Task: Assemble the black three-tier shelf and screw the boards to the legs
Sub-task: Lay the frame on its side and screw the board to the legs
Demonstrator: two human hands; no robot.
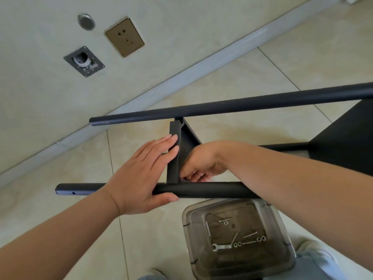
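Note:
The black shelf lies on its side on the tiled floor. A near leg tube (212,190) and a far leg tube (232,107) run left to right. Between them stands a black board (174,158) seen edge-on. My left hand (141,174) lies flat with straight fingers against the board's edge, thumb under the near tube. My right hand (201,164) reaches behind the board, fingers curled at the joint just above the near tube; what they hold is hidden. Another black board (347,138) sits at the right.
A clear plastic box (238,237) on the floor below the near tube holds several long screws, washers and a small flat wrench (221,246). The wall with a socket (124,37) and a white skirting runs behind. My knees show at the bottom edge.

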